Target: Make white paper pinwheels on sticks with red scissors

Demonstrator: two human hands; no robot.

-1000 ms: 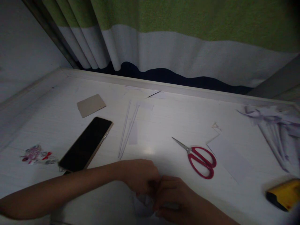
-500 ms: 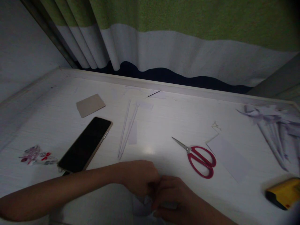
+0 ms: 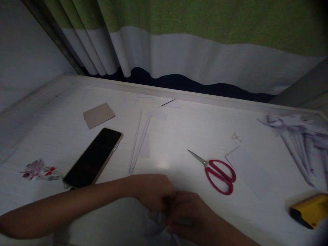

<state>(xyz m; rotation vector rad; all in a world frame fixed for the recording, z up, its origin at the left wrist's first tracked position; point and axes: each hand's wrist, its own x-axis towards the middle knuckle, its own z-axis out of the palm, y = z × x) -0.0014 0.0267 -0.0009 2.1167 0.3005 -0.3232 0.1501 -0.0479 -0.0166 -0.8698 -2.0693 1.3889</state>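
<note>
Low in the middle of the view, my two hands meet with fingertips together. My left hand (image 3: 155,192) is closed, its knuckles up and its fingertips mostly hidden behind the right hand. My right hand (image 3: 191,213) is curled, thumb and fingers pinched together. Between and below them shows a piece of white paper (image 3: 153,225), dim and partly covered by the hands. Red-handled scissors (image 3: 219,176) lie a little beyond the right hand, blades pointing away to the left. Past the left hand lie thin white paper sticks (image 3: 139,145).
A phone (image 3: 93,159) with a beaded charm (image 3: 38,169) lies left, below a grey-brown card (image 3: 99,115). At right are a white paper sheet (image 3: 252,172), a heap of crumpled paper and rolled pieces (image 3: 299,143), and a yellow-and-black object (image 3: 311,210). A raised edge (image 3: 194,96) runs along the back.
The fingers have shifted only slightly, and the white paper beneath them has changed its angle a little. Everything else on the table lies as before.
</note>
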